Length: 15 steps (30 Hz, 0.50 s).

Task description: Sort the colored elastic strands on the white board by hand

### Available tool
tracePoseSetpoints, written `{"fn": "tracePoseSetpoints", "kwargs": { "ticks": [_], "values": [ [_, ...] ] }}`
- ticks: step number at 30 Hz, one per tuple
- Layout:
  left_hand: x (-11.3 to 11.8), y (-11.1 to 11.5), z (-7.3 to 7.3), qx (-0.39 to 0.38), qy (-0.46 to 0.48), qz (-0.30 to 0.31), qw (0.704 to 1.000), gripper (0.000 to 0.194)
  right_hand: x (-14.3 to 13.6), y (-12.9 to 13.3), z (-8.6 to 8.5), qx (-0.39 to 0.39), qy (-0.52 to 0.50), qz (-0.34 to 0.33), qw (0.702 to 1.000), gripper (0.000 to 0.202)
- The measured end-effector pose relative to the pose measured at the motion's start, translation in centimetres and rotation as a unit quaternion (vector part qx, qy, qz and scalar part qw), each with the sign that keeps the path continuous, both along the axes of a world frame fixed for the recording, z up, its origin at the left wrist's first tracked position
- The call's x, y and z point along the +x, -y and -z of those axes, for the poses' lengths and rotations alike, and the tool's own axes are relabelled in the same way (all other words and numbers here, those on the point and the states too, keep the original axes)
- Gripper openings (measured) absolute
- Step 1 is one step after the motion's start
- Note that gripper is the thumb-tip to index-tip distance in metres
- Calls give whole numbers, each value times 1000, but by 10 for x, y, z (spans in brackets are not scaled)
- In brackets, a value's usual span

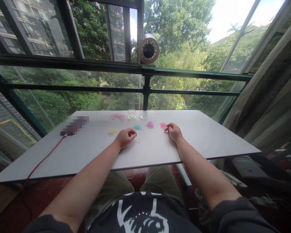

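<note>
Small loose piles of thin coloured pieces lie on the white table; they look like little rubber bands, too small to be sure. My right hand [174, 132] is at the edge of the pink pile [163, 125], fingertips pinched together and touching it. My left hand [126, 138] rests on the table with fingers curled toward the thumb; anything in them is too small to see. Just beyond it is the blue pile [137, 127], and to its left the yellow pile [113, 132]. A purple pile [149, 124] sits between my hands. A few pale pink pieces [137, 141] lie beside my left hand.
At the back of the white table [208, 139] are a larger pink heap [117, 116], a clear round container [132, 115] and a clear round lid or dish [143, 116]. A blurred-out device [75, 125] with a red cable [47, 154] lies left. A round fan-like device [149, 50] stands on the railing.
</note>
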<state>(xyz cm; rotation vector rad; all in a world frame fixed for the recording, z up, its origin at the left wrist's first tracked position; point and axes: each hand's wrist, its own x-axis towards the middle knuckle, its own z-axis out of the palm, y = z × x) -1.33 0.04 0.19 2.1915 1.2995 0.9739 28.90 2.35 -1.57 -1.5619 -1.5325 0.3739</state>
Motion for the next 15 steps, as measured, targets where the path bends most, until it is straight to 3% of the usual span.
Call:
{"fn": "tracePoseSetpoints", "kwargs": {
  "ticks": [4, 8, 15],
  "values": [
    [0, 1, 0, 0, -1, -3, 1000, 24, -1, -2, 1, 18, 114, 40, 993, 21],
    [0, 2, -1, -4, -1, -2, 1000, 25, -7, -3, -1, -10, 253, 71, 965, 19],
    [0, 1, 0, -4, 2, -1, 1000, 25, -14, -2, -7, -20, 331, 76, 940, 21]
  ]
}}
